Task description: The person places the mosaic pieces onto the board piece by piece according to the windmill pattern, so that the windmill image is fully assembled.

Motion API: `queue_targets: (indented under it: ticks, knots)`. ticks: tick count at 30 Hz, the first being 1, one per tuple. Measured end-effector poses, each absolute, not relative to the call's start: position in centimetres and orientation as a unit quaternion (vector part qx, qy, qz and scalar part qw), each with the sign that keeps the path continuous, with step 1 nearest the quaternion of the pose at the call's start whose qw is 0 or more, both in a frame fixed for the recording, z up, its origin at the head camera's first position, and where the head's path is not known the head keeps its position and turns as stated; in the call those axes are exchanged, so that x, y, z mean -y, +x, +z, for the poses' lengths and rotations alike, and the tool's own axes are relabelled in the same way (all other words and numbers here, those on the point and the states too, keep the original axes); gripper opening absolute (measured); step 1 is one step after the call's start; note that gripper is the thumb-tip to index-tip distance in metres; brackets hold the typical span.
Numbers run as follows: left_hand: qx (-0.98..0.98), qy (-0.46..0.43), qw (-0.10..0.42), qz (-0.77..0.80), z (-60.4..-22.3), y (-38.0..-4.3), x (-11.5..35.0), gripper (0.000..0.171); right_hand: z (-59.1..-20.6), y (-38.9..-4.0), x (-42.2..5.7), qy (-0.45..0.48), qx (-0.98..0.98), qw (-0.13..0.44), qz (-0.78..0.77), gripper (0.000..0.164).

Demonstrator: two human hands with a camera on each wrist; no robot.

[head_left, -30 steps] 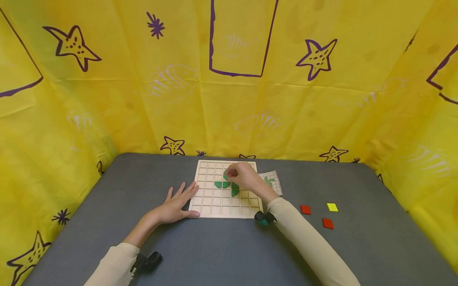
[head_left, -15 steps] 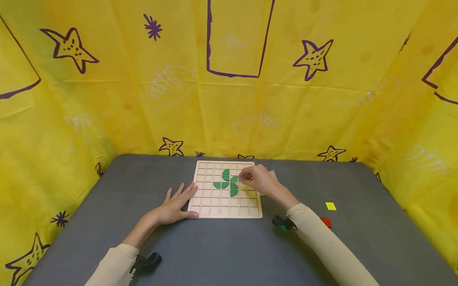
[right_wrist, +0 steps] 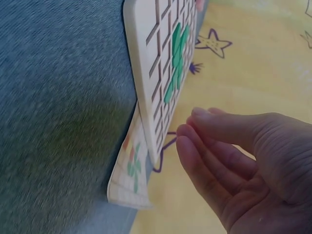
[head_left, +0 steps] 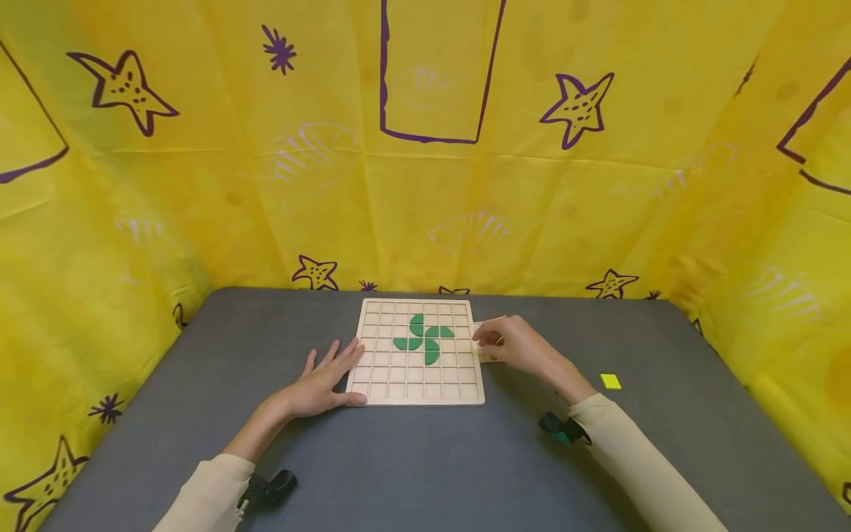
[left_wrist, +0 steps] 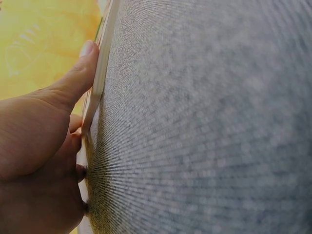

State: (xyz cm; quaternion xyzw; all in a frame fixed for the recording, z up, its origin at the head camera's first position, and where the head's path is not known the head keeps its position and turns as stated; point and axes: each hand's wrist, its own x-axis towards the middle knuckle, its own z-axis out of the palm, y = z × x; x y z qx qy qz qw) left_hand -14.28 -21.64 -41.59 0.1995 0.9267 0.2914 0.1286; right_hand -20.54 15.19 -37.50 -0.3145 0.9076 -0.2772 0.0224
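A pale wooden grid board [head_left: 382, 373] lies on the table, with several green rounded tiles [head_left: 432, 353] forming a pinwheel near its middle. My left hand [head_left: 322, 388] rests at the board's left side with fingers spread; in the left wrist view its thumb [left_wrist: 82, 70] lies along the board's edge. At the right side, my right hand [head_left: 525, 346] hovers just past the board, thumb and fingers loosely curled, holding nothing. Beneath that hand lies a printed pattern card [right_wrist: 122, 184], mostly hidden from the head camera and tucked against the board's edge.
A yellow square tile [head_left: 610, 381] lies on the grey table [head_left: 412, 465] right of my right forearm. A yellow curtain [head_left: 425, 185] with sea-animal drawings stands behind the table and along both sides.
My right hand has left the green tiles and moved right, off the board and over the card. Its sleeve now covers the red tiles. The left hand has stayed in place.
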Motion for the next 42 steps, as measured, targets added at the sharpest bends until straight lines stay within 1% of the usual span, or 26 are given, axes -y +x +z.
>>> queue_targets:
  ticks: [6, 14, 23, 28, 33, 39, 42]
  knots:
    - [-0.927, 0.196, 0.131, 0.291, -41.6, -14.3, 21.6, 0.093, -37.8, -20.2, -16.8, -0.321, -0.907, 0.013, -0.273, 0.018]
    - [-0.928, 0.198, 0.126, 0.288, -41.5, -14.3, 21.7, 0.094, -38.0, -20.0, -19.7, -0.287, -0.923, 0.030, -0.253, 0.020]
    - [-0.927, 0.200, 0.130, 0.289, -41.3, -14.2, 21.7, 0.093, -38.3, -18.8, -23.1, -0.278, -0.928, 0.031, -0.245, 0.021]
    - [-0.926, 0.201, 0.132, 0.291, -41.5, -14.3, 21.6, 0.093, -38.2, -17.7, -24.7, -0.263, -0.931, 0.044, -0.248, 0.023]
    - [-0.927, 0.201, 0.131, 0.288, -41.5, -14.3, 21.6, 0.093, -38.6, -16.9, -26.2, -0.267, -0.930, 0.063, -0.244, 0.027]
    - [-0.927, 0.198, 0.132, 0.288, -41.4, -14.3, 21.6, 0.094, -39.1, -16.6, -27.5, -0.275, -0.928, 0.042, -0.247, 0.027]
    - [-0.928, 0.197, 0.131, 0.287, -41.5, -14.4, 21.6, 0.094, -39.3, -16.4, -27.7, -0.274, -0.927, 0.041, -0.254, 0.028]
